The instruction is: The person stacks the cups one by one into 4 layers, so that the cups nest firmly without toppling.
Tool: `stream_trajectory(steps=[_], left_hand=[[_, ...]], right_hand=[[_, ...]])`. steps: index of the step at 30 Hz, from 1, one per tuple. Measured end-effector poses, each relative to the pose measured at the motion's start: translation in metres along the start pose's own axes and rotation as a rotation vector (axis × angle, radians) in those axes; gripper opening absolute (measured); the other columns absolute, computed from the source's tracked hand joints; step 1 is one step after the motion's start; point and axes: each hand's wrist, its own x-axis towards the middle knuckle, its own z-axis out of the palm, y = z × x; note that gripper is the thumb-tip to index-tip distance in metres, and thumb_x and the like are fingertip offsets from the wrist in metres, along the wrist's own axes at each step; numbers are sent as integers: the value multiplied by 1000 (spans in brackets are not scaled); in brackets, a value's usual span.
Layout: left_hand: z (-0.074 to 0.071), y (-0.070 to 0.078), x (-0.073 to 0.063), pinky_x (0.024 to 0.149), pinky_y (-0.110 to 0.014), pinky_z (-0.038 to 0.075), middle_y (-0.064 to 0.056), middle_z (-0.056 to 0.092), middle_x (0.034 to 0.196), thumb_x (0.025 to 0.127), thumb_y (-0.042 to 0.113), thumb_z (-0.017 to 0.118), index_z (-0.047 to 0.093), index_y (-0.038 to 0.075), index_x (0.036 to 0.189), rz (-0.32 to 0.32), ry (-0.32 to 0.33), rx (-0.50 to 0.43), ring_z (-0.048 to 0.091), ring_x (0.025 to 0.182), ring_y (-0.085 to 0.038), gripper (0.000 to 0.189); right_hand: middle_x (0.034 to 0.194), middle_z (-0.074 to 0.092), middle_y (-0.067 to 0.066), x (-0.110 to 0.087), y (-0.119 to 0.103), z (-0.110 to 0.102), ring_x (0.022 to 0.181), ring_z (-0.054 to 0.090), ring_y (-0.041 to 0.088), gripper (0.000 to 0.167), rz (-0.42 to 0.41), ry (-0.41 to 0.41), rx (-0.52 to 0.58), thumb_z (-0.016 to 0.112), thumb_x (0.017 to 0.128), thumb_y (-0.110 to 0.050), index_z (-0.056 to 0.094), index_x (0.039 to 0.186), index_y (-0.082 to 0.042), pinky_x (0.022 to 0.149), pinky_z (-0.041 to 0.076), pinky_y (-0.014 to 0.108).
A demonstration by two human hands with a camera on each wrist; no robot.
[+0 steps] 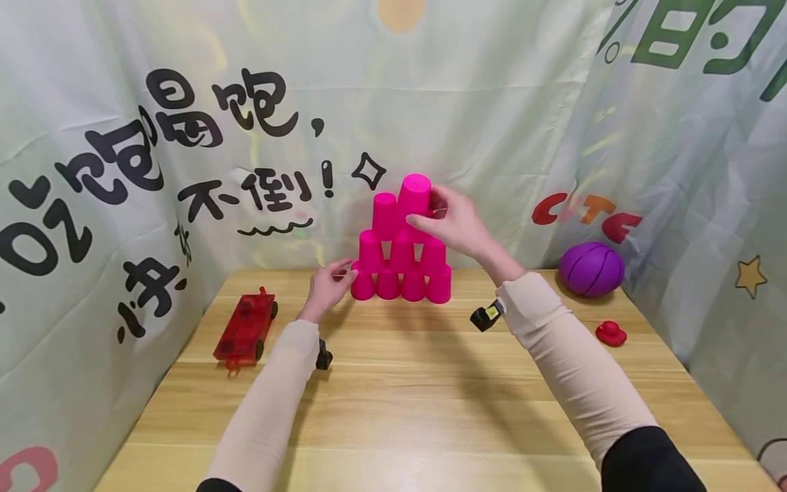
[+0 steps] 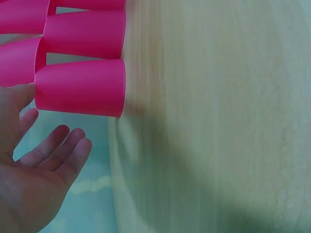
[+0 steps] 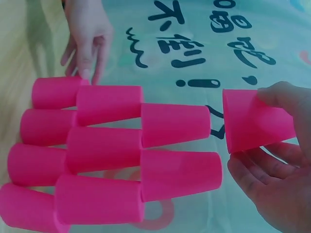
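Bright pink upside-down cups form a stepped stack (image 1: 402, 253), several in the bottom row, three above and two on the third level. My right hand (image 1: 455, 217) grips another pink cup (image 3: 255, 119) between thumb and fingers, just above the third level; a gap separates it from the stack in the right wrist view. In the head view this cup and the hand partly hide the third level's right cup. My left hand (image 2: 36, 174) is beside the bottom row's left end cup (image 2: 80, 90), thumb tip right at its upper end, other fingers loosely extended.
On the wooden table (image 1: 393, 410), a red toy vehicle (image 1: 246, 328) lies to the left. A purple ball (image 1: 591, 269) and a small red hat-shaped object (image 1: 611, 333) are on the right. A printed curtain (image 1: 467, 89) hangs close behind the stack.
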Motion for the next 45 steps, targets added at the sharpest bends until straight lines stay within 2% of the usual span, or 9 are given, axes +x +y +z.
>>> stream_trajectory(steps=[9,15,25,38,45], left_hand=[[0,-2,0,102,-50,60,-19,66,143,103,32,69,63,12,147,-19,-16,5,68,128,-38,49],[0,-1,0,101,-51,60,-21,67,141,103,34,69,63,13,147,-27,-37,4,67,128,-39,49],[-1,1,1,104,-52,58,-19,68,141,102,35,70,65,15,145,-34,-55,-1,65,130,-37,48],[-2,0,4,103,-51,58,-16,67,143,102,37,69,64,17,146,-53,-72,8,64,131,-36,49],[-2,2,5,104,-50,57,-15,67,144,102,37,69,64,18,146,-61,-67,6,63,131,-35,48]], right_hand=[[117,71,7,28,-13,-3,104,68,26,45,33,39,-8,78,93,-31,65,133,-13,91,57,39],[118,71,9,42,-10,-3,105,67,26,43,73,36,-40,76,95,-31,65,132,-13,93,56,40],[118,71,12,53,3,-2,104,67,27,41,112,38,-72,74,96,-31,65,130,-11,94,56,42],[118,72,12,63,2,0,106,69,26,40,120,29,-101,73,96,-31,66,129,-9,89,57,39],[119,72,12,68,4,3,106,68,26,40,138,14,-103,72,97,-32,66,129,-9,91,56,40]])
